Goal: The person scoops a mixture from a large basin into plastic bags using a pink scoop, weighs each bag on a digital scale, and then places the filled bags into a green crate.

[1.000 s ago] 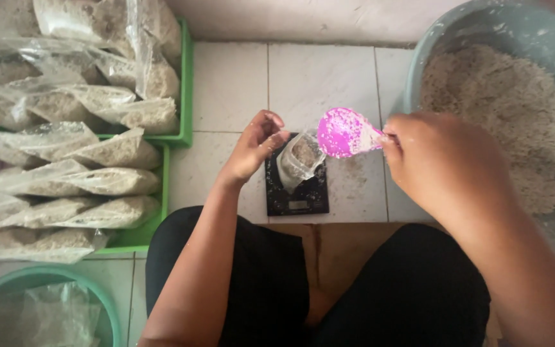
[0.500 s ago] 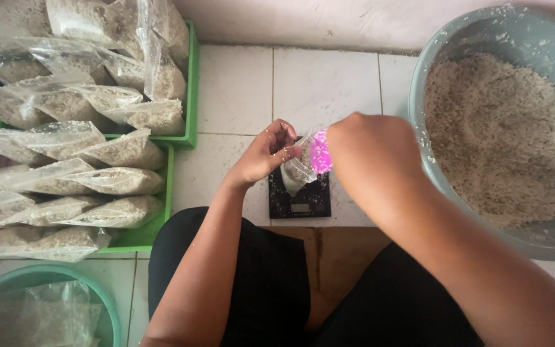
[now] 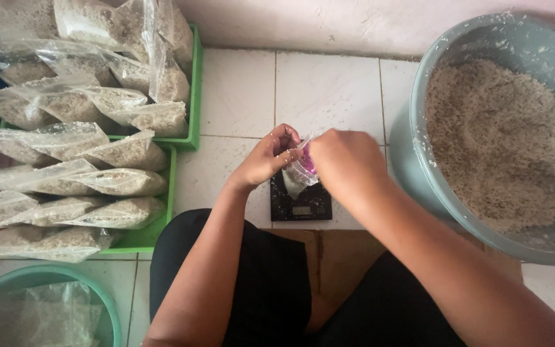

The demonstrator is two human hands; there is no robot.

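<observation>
— So where is the small clear bag (image 3: 298, 177)?
— On the black scale (image 3: 301, 204), left hand (image 3: 266, 157) pinching its mouth. The right hand (image 3: 345, 160) is closed on a pink scoop (image 3: 309, 164), mostly hidden.
— Other packages?
— Filled clear bags (image 3: 91, 144) stacked in green trays (image 3: 194, 96), left; the grey basin (image 3: 483, 128) is cut off, right.

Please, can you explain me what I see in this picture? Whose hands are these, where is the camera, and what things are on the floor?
The camera sits on a person's head and looks down at their own two hands. The left hand holds open a small clear bag standing on a black scale. The right hand holds a pink scoop at the bag's mouth. To the right is a grey basin of pale grain; to the left, filled bags lie in green trays.
</observation>
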